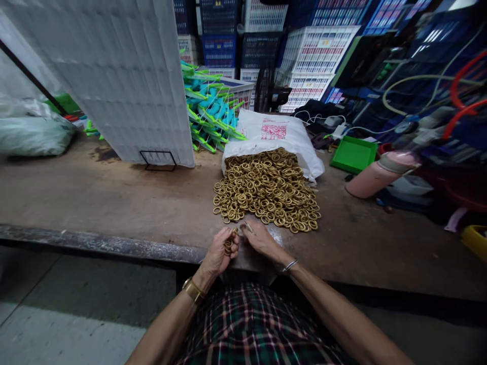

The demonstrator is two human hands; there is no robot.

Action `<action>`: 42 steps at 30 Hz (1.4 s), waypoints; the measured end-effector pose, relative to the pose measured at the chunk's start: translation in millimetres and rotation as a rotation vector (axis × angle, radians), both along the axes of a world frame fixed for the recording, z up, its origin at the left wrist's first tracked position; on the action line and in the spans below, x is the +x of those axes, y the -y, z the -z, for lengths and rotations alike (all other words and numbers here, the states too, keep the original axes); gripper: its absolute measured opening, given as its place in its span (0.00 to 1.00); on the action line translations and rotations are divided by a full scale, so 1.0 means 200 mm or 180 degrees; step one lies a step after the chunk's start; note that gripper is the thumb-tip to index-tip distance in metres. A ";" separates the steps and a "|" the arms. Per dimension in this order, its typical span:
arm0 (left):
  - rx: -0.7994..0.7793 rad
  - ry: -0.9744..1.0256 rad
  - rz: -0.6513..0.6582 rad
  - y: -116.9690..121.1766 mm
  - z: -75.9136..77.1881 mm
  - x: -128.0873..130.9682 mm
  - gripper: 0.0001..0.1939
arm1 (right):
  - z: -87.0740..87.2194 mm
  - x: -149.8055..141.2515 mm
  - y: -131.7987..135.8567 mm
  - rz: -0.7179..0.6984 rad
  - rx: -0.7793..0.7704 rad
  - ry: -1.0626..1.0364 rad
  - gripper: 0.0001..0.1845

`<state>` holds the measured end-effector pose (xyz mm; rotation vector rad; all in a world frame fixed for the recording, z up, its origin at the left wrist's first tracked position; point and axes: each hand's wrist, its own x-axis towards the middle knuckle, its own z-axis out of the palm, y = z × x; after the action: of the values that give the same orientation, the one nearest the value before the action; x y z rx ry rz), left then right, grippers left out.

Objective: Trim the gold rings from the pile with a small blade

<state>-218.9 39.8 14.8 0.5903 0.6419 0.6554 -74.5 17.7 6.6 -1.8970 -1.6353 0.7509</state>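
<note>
My left hand (pixel 217 252) is closed around several brass-coloured rings (pixel 228 246) at the table's front edge. Just to its right, my right hand (pixel 263 239) reaches in from the other side with its fingers pinched. A thin, pale, pointed tool (pixel 248 226) shows between those fingers; its exact kind is too small to make out. Right behind both hands spreads a large heap of the same rings (pixel 266 187). The heap spills forward from the mouth of a white plastic sack (pixel 297 133) with red print, which lies on its side.
On the brown table (pixel 95 203), a tall pale ribbed panel (pixel 133 76) stands left, by a black wire stand (pixel 158 160). Green and turquoise plastic parts (pixel 213 106) pile behind. At right are a green tray (pixel 353 153) and a pink cylinder (pixel 380 175). Stacked crates (pixel 315 50) line the back.
</note>
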 end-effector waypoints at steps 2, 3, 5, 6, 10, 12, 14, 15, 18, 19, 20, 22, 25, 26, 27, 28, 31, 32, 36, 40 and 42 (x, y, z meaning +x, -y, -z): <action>-0.0058 0.0053 -0.0019 -0.01 0.00 0.00 0.17 | -0.01 -0.02 0.00 -0.0133 -0.0235 -0.0609 0.13; -0.0067 0.0077 -0.0011 -0.01 0.01 0.00 0.16 | -0.01 -0.03 0.00 -0.0163 -0.0396 -0.0966 0.13; -0.0060 0.0101 0.0047 -0.01 0.02 -0.01 0.16 | -0.02 -0.05 0.01 -0.0125 -0.0642 -0.1703 0.13; -0.0048 0.0095 0.0086 -0.01 0.02 -0.01 0.16 | -0.02 -0.06 0.02 -0.0086 -0.0698 -0.2015 0.14; 0.0043 0.0004 0.0281 -0.01 0.01 -0.03 0.15 | -0.03 -0.07 0.03 0.0142 -0.0628 -0.2567 0.16; 0.0083 -0.0027 0.0353 -0.01 0.00 -0.03 0.15 | -0.04 -0.06 0.03 0.0210 -0.0583 -0.2557 0.16; 0.0086 -0.0061 0.0369 -0.01 0.00 -0.04 0.15 | -0.05 -0.07 0.04 0.0183 -0.0547 -0.2490 0.15; 0.0077 -0.0087 0.0355 -0.01 0.00 -0.04 0.15 | -0.05 -0.07 0.04 0.0187 -0.0532 -0.2447 0.14; 0.0062 -0.0159 0.0279 -0.01 0.00 -0.03 0.13 | -0.06 -0.08 0.04 0.0298 -0.0468 -0.2312 0.12; 0.0052 -0.0180 0.0245 -0.01 0.00 -0.03 0.13 | -0.06 -0.08 0.04 0.0338 -0.0434 -0.2270 0.11; 0.0036 -0.0204 0.0208 -0.01 0.00 -0.03 0.13 | -0.06 -0.07 0.04 0.0356 -0.0397 -0.2226 0.11; -0.0027 -0.0246 0.0140 -0.01 0.00 -0.03 0.13 | -0.05 -0.07 0.04 0.0346 -0.0314 -0.2102 0.10; -0.0120 -0.0292 0.0067 -0.01 0.00 -0.03 0.14 | -0.04 -0.06 0.04 0.0300 -0.0164 -0.1862 0.10; -0.0128 -0.0291 0.0051 -0.01 0.00 -0.03 0.14 | -0.03 -0.06 0.05 0.0285 -0.0114 -0.1792 0.09; -0.0127 -0.0287 0.0032 -0.01 0.01 -0.03 0.15 | -0.03 -0.05 0.05 0.0273 -0.0066 -0.1732 0.09; -0.0121 -0.0284 0.0011 -0.01 0.01 -0.02 0.16 | -0.03 -0.05 0.05 0.0246 -0.0031 -0.1679 0.09; -0.0092 -0.0281 -0.0073 -0.01 0.03 -0.02 0.19 | -0.05 -0.04 0.05 0.0120 0.0005 -0.1529 0.10; -0.0078 -0.0282 -0.0096 0.00 0.03 -0.02 0.19 | -0.05 -0.04 0.05 0.0090 0.0000 -0.1475 0.11; 0.0036 -0.0328 -0.0159 0.01 0.02 -0.01 0.20 | -0.06 -0.02 0.04 0.0327 0.0164 -0.1240 0.12; 0.0268 -0.0462 -0.0156 0.03 0.02 0.01 0.20 | -0.06 -0.02 0.05 0.0282 0.0322 -0.1261 0.10; 0.0386 -0.0526 -0.0130 0.03 0.01 0.02 0.19 | -0.06 -0.02 0.05 0.0154 0.0280 -0.1329 0.11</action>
<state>-214.8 33.0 12.0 0.7513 0.7739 0.6918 -79.1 7.7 18.6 -1.5818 -1.3335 0.9626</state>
